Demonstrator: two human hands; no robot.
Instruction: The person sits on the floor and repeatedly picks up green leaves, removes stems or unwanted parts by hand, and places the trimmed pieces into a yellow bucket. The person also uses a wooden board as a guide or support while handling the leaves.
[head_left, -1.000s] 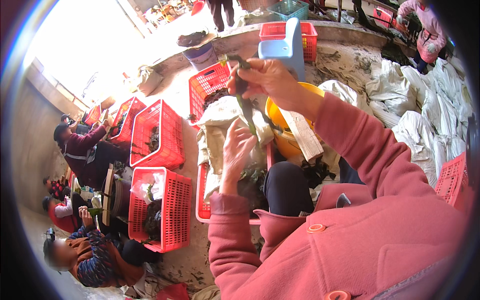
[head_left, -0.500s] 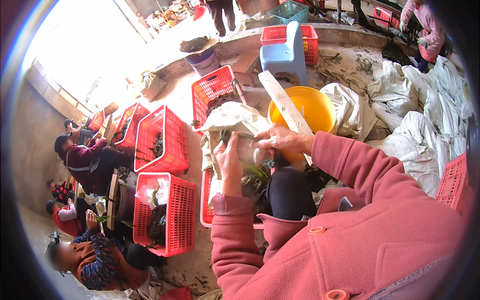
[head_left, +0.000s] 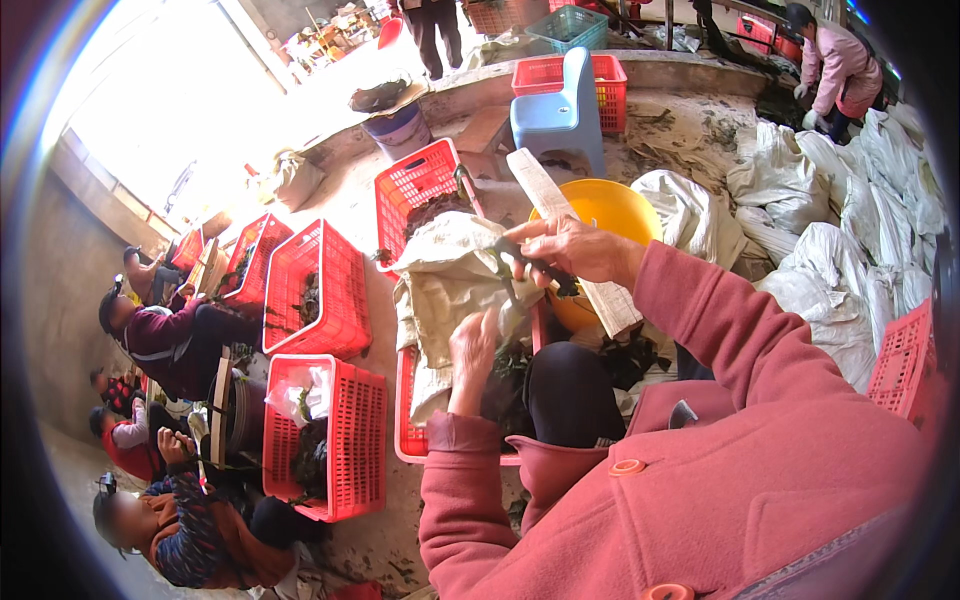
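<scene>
A dark leafy strip (head_left: 553, 277) hangs, limp and slightly blurred, from the right hand (head_left: 580, 250), above the right side of a beige sack (head_left: 450, 285). The fingers of that hand are pinched closed on it. The left hand (head_left: 473, 355) is lower, half curled, its fingertips just below the strip; whether it grips anything I cannot tell. The step in hand looks to be working on this single strip; the next move probably calls for a steady pinch and a free left hand.

The sack drapes over the far left corner of a near red crate (head_left: 405, 410), which holds dark leaves (head_left: 512, 365). The person's dark knee (head_left: 575, 390) rises by the crate's right edge. A wooden board (head_left: 612, 305) slants across a yellow bucket (head_left: 640, 205), close behind the right hand, and may crowd it. Farther out are a blue chair (head_left: 560, 122), white sacks (head_left: 840, 275) to the right and a co-worker (head_left: 225, 535) to the left.
</scene>
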